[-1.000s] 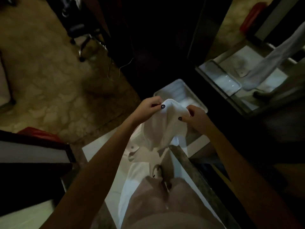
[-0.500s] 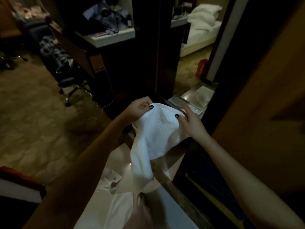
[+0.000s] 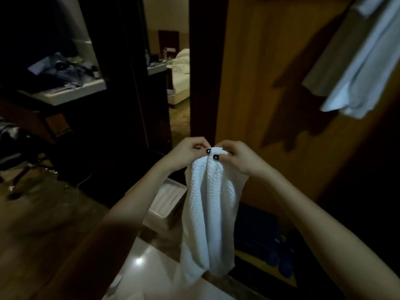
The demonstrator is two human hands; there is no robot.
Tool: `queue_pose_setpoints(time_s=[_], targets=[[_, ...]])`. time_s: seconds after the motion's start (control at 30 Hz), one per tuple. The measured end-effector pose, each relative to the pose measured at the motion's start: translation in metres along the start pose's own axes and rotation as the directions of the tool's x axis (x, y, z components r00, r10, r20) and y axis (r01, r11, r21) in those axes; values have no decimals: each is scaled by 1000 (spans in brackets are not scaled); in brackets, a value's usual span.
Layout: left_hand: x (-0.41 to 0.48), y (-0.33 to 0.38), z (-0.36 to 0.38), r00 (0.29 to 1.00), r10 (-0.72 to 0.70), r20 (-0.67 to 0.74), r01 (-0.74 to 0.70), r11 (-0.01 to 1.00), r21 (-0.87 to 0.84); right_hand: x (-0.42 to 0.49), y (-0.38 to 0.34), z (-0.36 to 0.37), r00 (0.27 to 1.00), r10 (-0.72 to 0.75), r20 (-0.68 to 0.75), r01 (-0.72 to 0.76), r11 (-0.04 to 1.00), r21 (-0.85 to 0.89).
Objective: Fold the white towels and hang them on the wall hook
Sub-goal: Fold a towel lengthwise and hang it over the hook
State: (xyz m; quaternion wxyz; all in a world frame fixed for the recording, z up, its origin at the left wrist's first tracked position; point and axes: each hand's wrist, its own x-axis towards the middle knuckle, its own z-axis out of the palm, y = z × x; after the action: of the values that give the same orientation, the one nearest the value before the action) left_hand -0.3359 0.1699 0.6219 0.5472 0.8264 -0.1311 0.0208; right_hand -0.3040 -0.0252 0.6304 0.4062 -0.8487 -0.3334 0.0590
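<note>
towel (image 3: 208, 213) is pinched at its top edge by left hand (image 3: 188, 153) and right hand (image 3: 239, 158), hanging down.

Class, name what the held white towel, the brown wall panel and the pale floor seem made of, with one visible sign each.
Towel: soft woven cloth, probably cotton, matt; raised waffle texture, limp folds.
Wall panel: wood or veneer, possibly laminate, smooth; flat, warm brown surface.
Floor: polished tile or stone; bright light glint.

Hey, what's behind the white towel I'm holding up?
Left of the towel a white ribbed container shows; right of it, dark blue items. Whatever lies directly behind is covered.
</note>
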Motion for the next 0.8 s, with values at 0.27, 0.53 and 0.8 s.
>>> queue_pose_setpoints(time_s=[0.27,0.53,0.8], targets=[[24,12,48,960,22,280,12,993,-121,-53,2,-60,983,30,-182,-62,982,-177],[49,-15,68,850,-139,508,49,981,187,-100,23,-100,874,128,-470,-255,942,-217],[57,-46,81,891,-74,449,-16,981,193,-144,53,-106,622,261,-738,-513,848,-133]])
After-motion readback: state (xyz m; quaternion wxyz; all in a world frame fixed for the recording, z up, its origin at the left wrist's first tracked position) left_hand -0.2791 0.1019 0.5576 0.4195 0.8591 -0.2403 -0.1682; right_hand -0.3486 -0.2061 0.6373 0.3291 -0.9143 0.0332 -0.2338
